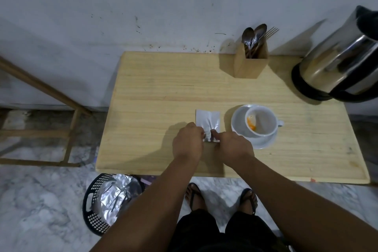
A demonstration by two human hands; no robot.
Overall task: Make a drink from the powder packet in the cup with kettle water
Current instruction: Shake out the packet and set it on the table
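Currently both hands are pinched on the near end of the silver packet (208, 121), left hand (188, 142) on its left corner, right hand (235, 146) on its right corner; packet sits flat on the wooden table (153, 98), just left of the saucer (263, 142). Looks like either tearing or flattening it, can't tell which. Cup (260, 120) stands on the saucer with orange powder on the inside wall, so I'd judge powder is at least partly in. No water visible in the cup. Kettle (335, 67) is at the far right, untouched. Spoons (252, 36) are in the wooden holder (250, 65) at the back. Left to do: pour, stir. A black basket (92, 210) on the floor holds foil wrappers.
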